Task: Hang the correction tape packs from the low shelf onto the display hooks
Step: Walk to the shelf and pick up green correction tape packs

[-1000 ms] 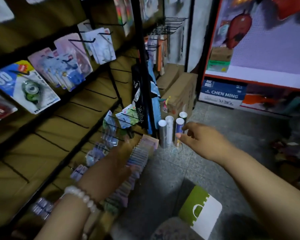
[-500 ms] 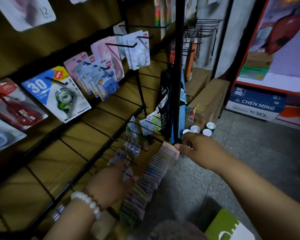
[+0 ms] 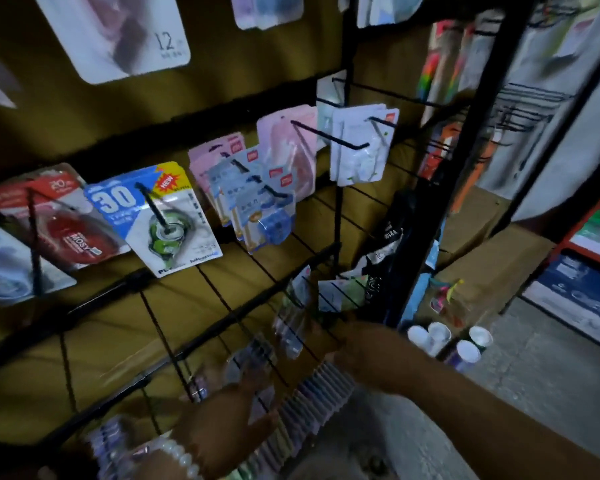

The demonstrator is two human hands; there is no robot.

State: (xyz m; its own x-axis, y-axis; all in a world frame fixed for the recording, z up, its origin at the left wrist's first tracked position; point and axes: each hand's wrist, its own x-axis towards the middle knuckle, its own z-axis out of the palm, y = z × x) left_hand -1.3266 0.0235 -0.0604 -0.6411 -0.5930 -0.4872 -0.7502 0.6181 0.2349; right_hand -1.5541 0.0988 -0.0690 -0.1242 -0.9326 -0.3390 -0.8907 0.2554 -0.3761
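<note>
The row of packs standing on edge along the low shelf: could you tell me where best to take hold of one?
Probably pinch one pack's exposed upper edge in the row of packs, coming from above on the aisle side. They stand packed like files, so only the edges are free, and hooks crowd the rack side.

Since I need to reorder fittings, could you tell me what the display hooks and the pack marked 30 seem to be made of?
The display hooks look like thin metal wire with a matt black coating: slim, rigid, straight, with upturned tips. The pack marked 30 looks like a printed glossy card backing under a clear plastic blister over the green dispenser, judging by the sheen; blur leaves this uncertain.
</note>
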